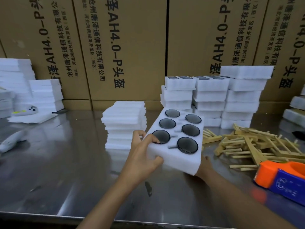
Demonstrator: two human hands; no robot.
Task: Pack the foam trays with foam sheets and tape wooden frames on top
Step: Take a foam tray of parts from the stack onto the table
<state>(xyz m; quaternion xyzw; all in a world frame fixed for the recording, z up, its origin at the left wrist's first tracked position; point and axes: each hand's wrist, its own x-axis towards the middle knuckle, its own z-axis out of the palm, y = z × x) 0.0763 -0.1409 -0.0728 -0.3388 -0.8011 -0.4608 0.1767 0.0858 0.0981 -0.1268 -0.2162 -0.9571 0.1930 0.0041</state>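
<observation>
A white foam tray (175,160) with several dark round lenses in its pockets is held tilted above the steel table (66,162), near the middle. My left hand (143,156) grips its near left corner, thumb on the side and fingers over the top edge. My right hand (205,166) is under the tray's right end and mostly hidden; only a fingertip and the wrist show. A stack of thin foam sheets (125,126) stands just behind my left hand. A loose pile of wooden frames (250,144) lies to the right. An orange and blue tape dispenser (283,177) sits at the right front.
Stacks of filled foam trays (212,98) stand behind the held tray. More white foam stacks (33,90) are at the back left, with a small grey device (26,110) on a sheet. Printed cardboard boxes (115,47) wall off the back. The table's front edge runs along the bottom.
</observation>
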